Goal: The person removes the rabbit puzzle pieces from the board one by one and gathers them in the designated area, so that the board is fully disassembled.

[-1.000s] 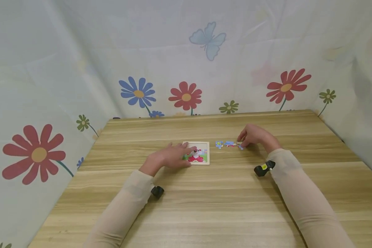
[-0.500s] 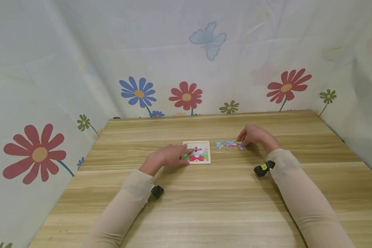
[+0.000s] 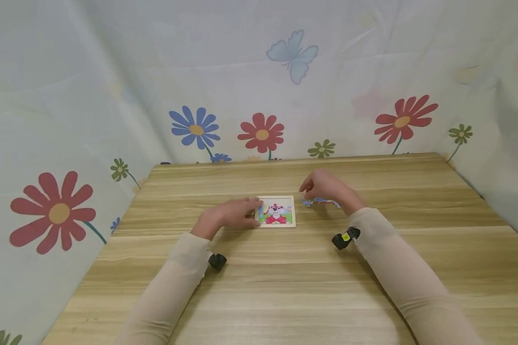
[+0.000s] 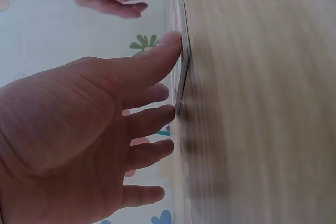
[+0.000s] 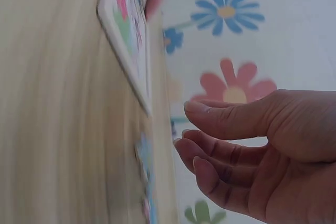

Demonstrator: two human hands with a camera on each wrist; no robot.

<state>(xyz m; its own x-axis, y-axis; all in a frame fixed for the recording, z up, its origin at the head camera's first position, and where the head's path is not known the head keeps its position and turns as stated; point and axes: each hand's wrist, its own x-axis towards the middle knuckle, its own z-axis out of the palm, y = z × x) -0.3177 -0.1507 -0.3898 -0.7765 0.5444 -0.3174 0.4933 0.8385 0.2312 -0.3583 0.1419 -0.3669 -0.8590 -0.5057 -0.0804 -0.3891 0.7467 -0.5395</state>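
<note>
A small puzzle tray with a pale raised rim lies flat on the table. Inside it is a cartoon animal picture in red and white; its upper strip is pale and bare. My left hand rests at the tray's left side, its thumb touching the rim in the left wrist view, fingers loosely extended. Just right of the tray, my right hand hovers over a row of puzzle pieces. Its fingers are loosely bent, with a gap to the thumb and nothing visible between them. The hand partly hides the pieces.
The wood-grain table reaches back to a white curtain printed with flowers and a butterfly. A small black camera sits on each wrist: the left one and the right one.
My right hand has lifted from the right end of the row and moved left, toward the tray. My left fingers have drawn back from the picture to the tray's left edge.
</note>
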